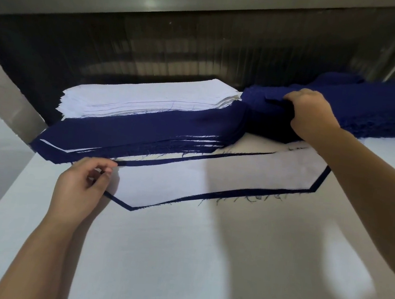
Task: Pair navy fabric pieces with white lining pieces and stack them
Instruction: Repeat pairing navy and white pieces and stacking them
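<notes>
Navy fabric pieces (145,129), frayed, angular, stacked

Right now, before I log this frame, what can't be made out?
Head view:
Navy stack right end: cut off by the frame edge.
Right hand: fingers buried in navy folds, layer count unclear.
Left hand: its curled fingers hide whether it pinches the lining.
White stack right end: covered by navy.

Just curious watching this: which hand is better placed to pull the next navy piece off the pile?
The right hand: it grips the navy pile, while the left hand is busy pinching the white lining piece at its corner.
</notes>
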`<state>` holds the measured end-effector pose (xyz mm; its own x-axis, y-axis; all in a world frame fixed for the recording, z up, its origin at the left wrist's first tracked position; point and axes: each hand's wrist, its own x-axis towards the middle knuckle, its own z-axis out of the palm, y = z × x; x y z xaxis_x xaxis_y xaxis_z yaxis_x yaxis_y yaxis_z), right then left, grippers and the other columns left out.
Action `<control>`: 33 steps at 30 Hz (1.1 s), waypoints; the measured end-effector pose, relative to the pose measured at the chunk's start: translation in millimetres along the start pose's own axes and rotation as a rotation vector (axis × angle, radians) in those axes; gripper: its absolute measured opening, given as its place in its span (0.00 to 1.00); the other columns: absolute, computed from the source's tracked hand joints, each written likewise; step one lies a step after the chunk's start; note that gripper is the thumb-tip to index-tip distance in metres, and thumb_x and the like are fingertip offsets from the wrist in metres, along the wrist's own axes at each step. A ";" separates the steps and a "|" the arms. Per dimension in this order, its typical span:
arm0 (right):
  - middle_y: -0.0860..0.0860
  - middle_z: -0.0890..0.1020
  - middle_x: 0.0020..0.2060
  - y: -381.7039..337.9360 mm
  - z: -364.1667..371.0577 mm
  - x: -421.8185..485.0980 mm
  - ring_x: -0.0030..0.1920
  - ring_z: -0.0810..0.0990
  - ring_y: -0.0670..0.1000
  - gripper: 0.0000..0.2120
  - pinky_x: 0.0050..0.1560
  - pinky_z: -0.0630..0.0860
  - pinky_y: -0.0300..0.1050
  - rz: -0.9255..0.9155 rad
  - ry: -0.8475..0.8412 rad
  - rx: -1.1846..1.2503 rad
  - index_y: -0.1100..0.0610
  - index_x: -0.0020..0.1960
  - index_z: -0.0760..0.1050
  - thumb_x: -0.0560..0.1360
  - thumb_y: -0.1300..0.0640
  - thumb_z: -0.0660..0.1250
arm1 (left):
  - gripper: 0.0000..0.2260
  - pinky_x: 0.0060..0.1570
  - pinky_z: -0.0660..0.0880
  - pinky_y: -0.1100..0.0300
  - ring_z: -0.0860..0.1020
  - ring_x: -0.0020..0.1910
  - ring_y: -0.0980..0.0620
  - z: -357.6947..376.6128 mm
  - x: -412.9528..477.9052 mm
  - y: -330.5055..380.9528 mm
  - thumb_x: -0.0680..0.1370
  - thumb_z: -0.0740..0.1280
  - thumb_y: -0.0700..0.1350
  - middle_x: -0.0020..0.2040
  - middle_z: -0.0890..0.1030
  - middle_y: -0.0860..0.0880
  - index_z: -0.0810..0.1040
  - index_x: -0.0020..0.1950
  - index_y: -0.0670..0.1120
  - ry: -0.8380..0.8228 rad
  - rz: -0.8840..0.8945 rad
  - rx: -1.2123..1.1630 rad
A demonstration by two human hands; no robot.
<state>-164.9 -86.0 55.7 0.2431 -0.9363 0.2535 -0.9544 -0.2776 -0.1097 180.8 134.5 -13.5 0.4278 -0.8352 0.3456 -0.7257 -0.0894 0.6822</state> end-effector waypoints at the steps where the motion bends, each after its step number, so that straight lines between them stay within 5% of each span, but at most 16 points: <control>1: 0.62 0.70 0.63 1.4 -0.2 1.1 0.63 0.67 0.63 0.24 0.61 0.67 0.55 0.025 -0.007 0.007 0.59 0.69 0.67 0.74 0.69 0.63 | 0.11 0.41 0.67 0.79 0.74 0.41 0.66 -0.1 -0.2 0.1 0.77 0.66 0.34 0.46 0.79 0.59 0.79 0.48 0.51 -0.001 0.003 0.000; 7: 0.63 0.74 0.56 -0.5 -10.8 0.8 0.54 0.72 0.64 0.14 0.52 0.70 0.54 0.121 -0.007 -0.003 0.63 0.62 0.73 0.80 0.61 0.58 | 0.11 0.41 0.67 0.78 0.75 0.43 0.63 -0.1 0.2 -0.2 0.77 0.66 0.35 0.46 0.79 0.57 0.79 0.48 0.52 -0.011 0.004 0.012; 10: 0.62 0.75 0.53 -21.4 -19.2 -15.7 0.53 0.73 0.63 0.13 0.51 0.70 0.55 -0.042 0.159 0.022 0.63 0.59 0.76 0.79 0.60 0.59 | 0.11 0.40 0.67 0.78 0.75 0.42 0.64 0.2 0.2 2.4 0.77 0.66 0.35 0.46 0.79 0.58 0.79 0.48 0.52 -0.015 0.017 0.016; 14: 0.58 0.76 0.55 -70.7 -19.6 -43.4 0.57 0.73 0.60 0.13 0.52 0.71 0.52 -0.192 0.150 0.120 0.57 0.60 0.77 0.79 0.57 0.59 | 0.14 0.41 0.67 0.77 0.75 0.43 0.65 1.1 -0.7 7.9 0.78 0.66 0.37 0.45 0.80 0.57 0.77 0.47 0.59 -0.019 0.022 -0.028; 18: 0.50 0.76 0.51 -119.5 -1.0 -76.6 0.53 0.74 0.53 0.11 0.44 0.68 0.44 -0.381 0.098 0.174 0.52 0.57 0.77 0.78 0.59 0.58 | 0.23 0.48 0.66 0.79 0.75 0.47 0.68 4.6 -8.9 20.6 0.78 0.66 0.40 0.46 0.81 0.56 0.65 0.65 0.63 -0.002 0.094 -0.148; 21: 0.48 0.73 0.44 -148.6 14.0 -93.4 0.47 0.73 0.52 0.09 0.38 0.62 0.42 -0.462 0.067 0.172 0.53 0.50 0.76 0.76 0.61 0.60 | 0.27 0.54 0.70 0.64 0.77 0.49 0.62 8.0 -12.8 27.2 0.79 0.64 0.50 0.46 0.80 0.60 0.54 0.72 0.67 -0.021 0.269 -0.094; 23: 0.50 0.76 0.40 -161.8 18.0 -102.8 0.42 0.75 0.54 0.06 0.35 0.66 0.43 -0.519 0.079 0.211 0.56 0.45 0.79 0.73 0.63 0.65 | 0.26 0.53 0.72 0.50 0.78 0.48 0.54 10.7 -12.6 30.0 0.77 0.61 0.53 0.47 0.78 0.61 0.56 0.74 0.62 -0.080 0.374 -0.004; 25: 0.52 0.77 0.32 -168.7 24.6 -109.3 0.33 0.75 0.55 0.05 0.31 0.69 0.42 -0.574 0.161 0.351 0.57 0.37 0.80 0.65 0.66 0.73 | 0.25 0.53 0.73 0.46 0.79 0.47 0.49 14.4 -11.8 32.9 0.78 0.59 0.52 0.46 0.78 0.61 0.60 0.75 0.58 -0.148 0.421 0.042; 30: 0.53 0.79 0.32 -173.1 34.6 -114.7 0.34 0.76 0.57 0.11 0.35 0.74 0.43 -0.678 0.163 0.421 0.59 0.42 0.82 0.61 0.67 0.76 | 0.13 0.50 0.67 0.59 0.74 0.44 0.52 20.0 -10.8 30.1 0.76 0.63 0.42 0.45 0.81 0.53 0.80 0.59 0.44 -0.125 0.400 0.132; 33: 0.55 0.80 0.44 -158.6 37.5 -109.2 0.45 0.75 0.59 0.16 0.46 0.70 0.50 -0.708 0.041 0.349 0.59 0.55 0.79 0.68 0.67 0.68 | 0.13 0.53 0.70 0.63 0.76 0.47 0.54 17.2 -11.0 29.5 0.74 0.62 0.40 0.47 0.80 0.52 0.81 0.56 0.46 -0.102 0.268 -0.039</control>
<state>-33.5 52.2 9.4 0.7593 -0.5052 0.4102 -0.4640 -0.8623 -0.2031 145.4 131.7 -8.2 0.1654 -0.8766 0.4520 -0.7835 0.1615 0.6000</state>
